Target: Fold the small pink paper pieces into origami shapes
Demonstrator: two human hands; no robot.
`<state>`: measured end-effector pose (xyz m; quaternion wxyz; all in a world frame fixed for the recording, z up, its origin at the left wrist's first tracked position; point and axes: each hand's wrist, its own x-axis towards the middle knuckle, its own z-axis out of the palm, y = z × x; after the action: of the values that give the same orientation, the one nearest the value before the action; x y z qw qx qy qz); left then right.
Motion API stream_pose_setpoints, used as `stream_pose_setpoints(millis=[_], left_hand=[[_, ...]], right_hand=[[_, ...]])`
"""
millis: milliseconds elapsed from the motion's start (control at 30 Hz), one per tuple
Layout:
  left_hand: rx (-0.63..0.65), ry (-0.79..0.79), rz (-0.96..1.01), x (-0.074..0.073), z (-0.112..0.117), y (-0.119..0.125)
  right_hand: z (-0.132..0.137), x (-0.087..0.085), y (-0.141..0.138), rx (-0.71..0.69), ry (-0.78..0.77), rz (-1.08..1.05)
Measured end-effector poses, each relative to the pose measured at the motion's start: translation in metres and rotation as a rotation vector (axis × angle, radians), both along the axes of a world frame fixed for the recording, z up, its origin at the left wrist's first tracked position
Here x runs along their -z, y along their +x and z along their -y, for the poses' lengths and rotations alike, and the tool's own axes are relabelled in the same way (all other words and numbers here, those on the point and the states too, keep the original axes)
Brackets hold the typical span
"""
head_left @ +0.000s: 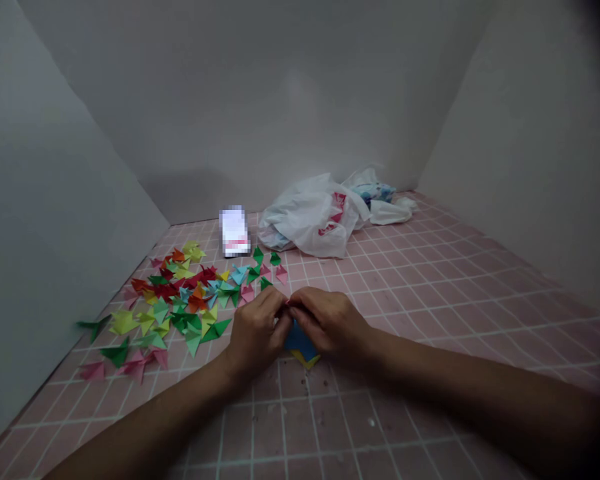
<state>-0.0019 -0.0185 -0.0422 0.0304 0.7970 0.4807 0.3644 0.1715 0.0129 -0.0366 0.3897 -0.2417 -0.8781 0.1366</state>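
Observation:
My left hand [255,330] and my right hand [330,320] meet at the middle of the pink tiled surface [430,300]. Their fingertips are pinched together on a small blue piece of paper [300,341]. A yellow paper edge [306,362] shows just beneath the blue one, on the surface. Most of the blue paper is hidden under my fingers. To the left of my hands lies a spread of several folded paper triangles [180,300] in red, green, yellow, pink and light blue.
A crumpled white plastic bag [313,217] with red print lies at the back, with another bag [380,197] behind it. A small white box [234,231] stands next to them. Grey walls close in the left, back and right sides.

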Motion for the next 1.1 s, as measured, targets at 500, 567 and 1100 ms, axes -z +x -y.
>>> stream_pose_setpoints(millis=[500, 567, 1100], left_hand=[[0.012, 0.005, 0.03, -0.0001, -0.0008, 0.0003], [0.011, 0.003, 0.024, -0.0002, -0.0003, 0.0002], [-0.011, 0.085, 0.155, -0.0007, -0.0022, 0.0003]], right_hand=[[-0.0022, -0.0041, -0.0014, -0.034, -0.07, -0.077], [-0.0025, -0.003, -0.0013, -0.026, -0.038, -0.045], [-0.0036, -0.0049, -0.0038, 0.213, -0.38, -0.269]])
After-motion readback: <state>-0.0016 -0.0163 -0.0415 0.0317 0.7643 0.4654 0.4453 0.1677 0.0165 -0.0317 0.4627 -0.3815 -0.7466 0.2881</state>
